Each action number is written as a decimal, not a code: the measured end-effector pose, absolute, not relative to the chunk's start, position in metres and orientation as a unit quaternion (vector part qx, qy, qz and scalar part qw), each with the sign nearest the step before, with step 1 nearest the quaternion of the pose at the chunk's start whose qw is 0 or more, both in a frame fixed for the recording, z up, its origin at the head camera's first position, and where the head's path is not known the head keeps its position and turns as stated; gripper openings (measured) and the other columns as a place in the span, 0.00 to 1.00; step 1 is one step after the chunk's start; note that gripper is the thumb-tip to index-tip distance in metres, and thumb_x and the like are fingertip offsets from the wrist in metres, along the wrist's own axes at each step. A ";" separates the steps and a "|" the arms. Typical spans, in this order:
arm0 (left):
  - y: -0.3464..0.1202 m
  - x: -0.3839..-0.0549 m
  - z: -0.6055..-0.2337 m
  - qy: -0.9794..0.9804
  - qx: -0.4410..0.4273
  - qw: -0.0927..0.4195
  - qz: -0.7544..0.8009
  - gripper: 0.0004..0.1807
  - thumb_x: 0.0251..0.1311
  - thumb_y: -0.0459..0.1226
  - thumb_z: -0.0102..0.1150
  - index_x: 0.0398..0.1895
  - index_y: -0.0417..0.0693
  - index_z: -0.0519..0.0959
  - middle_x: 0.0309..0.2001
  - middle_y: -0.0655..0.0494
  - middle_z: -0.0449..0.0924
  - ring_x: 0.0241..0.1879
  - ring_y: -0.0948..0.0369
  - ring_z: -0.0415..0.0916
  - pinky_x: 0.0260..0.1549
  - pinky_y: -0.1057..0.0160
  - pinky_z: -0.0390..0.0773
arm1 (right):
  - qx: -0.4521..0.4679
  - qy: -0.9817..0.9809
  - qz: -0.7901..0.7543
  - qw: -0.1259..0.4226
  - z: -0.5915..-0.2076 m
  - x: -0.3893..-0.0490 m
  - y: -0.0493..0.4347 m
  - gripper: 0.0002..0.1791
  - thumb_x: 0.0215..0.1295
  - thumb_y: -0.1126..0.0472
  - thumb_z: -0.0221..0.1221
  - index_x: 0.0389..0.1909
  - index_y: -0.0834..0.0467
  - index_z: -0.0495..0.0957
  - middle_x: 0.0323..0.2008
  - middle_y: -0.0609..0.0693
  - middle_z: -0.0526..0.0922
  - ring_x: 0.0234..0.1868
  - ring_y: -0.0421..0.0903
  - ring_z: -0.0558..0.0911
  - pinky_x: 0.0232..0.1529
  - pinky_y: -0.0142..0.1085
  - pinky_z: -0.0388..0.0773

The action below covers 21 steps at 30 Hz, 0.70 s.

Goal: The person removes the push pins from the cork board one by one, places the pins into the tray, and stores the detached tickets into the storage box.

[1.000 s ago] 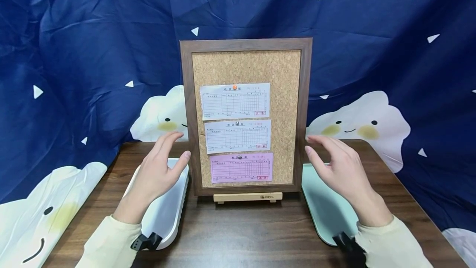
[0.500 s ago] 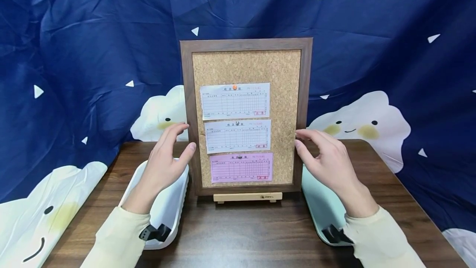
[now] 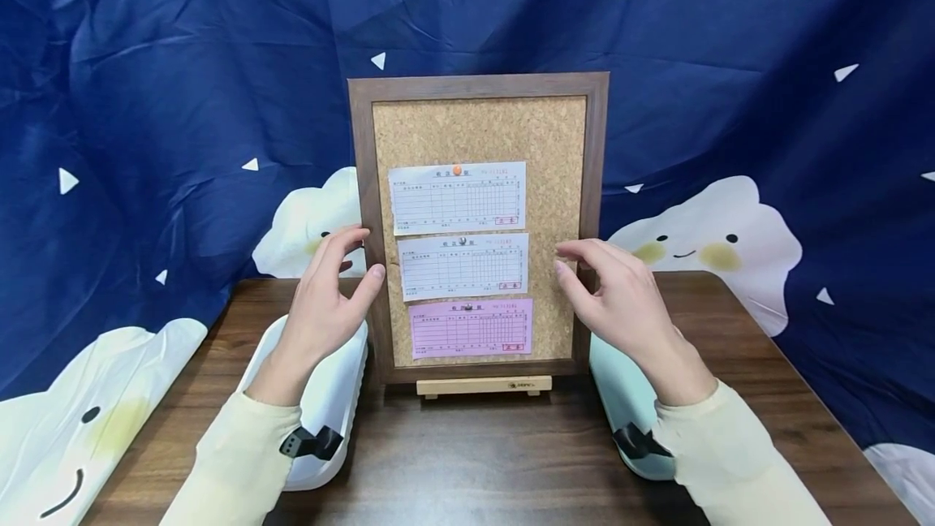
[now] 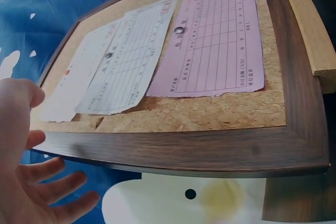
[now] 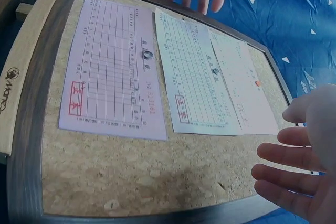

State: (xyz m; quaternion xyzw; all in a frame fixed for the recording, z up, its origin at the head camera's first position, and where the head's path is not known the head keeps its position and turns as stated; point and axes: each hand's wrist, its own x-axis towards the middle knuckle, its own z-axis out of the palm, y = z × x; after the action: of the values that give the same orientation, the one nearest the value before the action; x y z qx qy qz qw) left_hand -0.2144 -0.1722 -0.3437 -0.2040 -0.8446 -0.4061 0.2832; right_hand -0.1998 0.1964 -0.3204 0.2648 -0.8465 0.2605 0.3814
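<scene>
A framed cork board stands upright on a small wooden easel. Three printed slips are pinned on it in a column: a white slip under an orange pushpin, a second white slip, and a pink slip at the bottom. The lower two have silvery pushpins. My left hand is beside the board's left frame, fingers loosely bent, holding nothing. My right hand overlaps the right frame in the head view, thumb and fingers apart near the second white slip's right side; it holds nothing.
A white tray lies on the brown table under my left forearm. Under my right hand is a pale green tray. Behind the table hangs a dark blue cloth with clouds and triangles.
Both hands have moved inward and slightly up toward the board. My right hand travelled farther left, from outside the frame to over the cork's right edge. The slips have stayed pinned.
</scene>
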 end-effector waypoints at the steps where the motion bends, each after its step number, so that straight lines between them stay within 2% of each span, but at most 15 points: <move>1: -0.172 -0.215 -0.343 -0.844 -0.204 0.282 -0.407 0.27 0.75 0.39 0.61 0.74 0.43 0.73 0.74 0.45 0.73 0.68 0.46 0.76 0.63 0.41 0.80 | 0.267 -0.845 0.261 0.383 -0.320 -0.201 0.195 0.10 0.69 0.66 0.67 0.49 0.62 0.88 0.37 0.53 0.90 0.32 0.47 0.79 0.34 0.35 0.71; 7: -0.171 -0.217 -0.341 -0.840 -0.204 0.277 -0.420 0.27 0.75 0.39 0.61 0.74 0.42 0.73 0.75 0.44 0.71 0.67 0.45 0.77 0.62 0.41 0.82 | 0.274 -0.844 0.257 0.383 -0.318 -0.206 0.185 0.10 0.69 0.66 0.67 0.48 0.63 0.88 0.39 0.56 0.91 0.37 0.53 0.85 0.37 0.46 0.79; 14: -0.168 -0.222 -0.340 -0.833 -0.207 0.279 -0.431 0.28 0.74 0.38 0.62 0.73 0.40 0.73 0.78 0.42 0.68 0.69 0.42 0.76 0.61 0.39 0.82 | 0.286 -0.843 0.255 0.377 -0.312 -0.212 0.175 0.10 0.69 0.66 0.66 0.49 0.63 0.87 0.40 0.56 0.91 0.41 0.55 0.87 0.40 0.49 0.82; 21: -0.164 -0.227 -0.335 -0.832 -0.202 0.272 -0.438 0.28 0.73 0.38 0.62 0.73 0.41 0.73 0.82 0.44 0.61 0.77 0.46 0.67 0.66 0.39 0.78 | 0.304 -0.836 0.257 0.378 -0.304 -0.218 0.167 0.10 0.71 0.66 0.66 0.49 0.65 0.87 0.41 0.58 0.91 0.41 0.55 0.88 0.42 0.48 0.84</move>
State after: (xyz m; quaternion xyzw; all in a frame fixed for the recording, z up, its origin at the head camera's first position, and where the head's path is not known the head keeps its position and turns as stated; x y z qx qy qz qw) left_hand -0.2267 -0.1638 -0.3350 -0.2024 -0.8323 -0.4383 0.2724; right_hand -0.2176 0.1670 -0.3045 0.3039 -0.8358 0.2568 0.3784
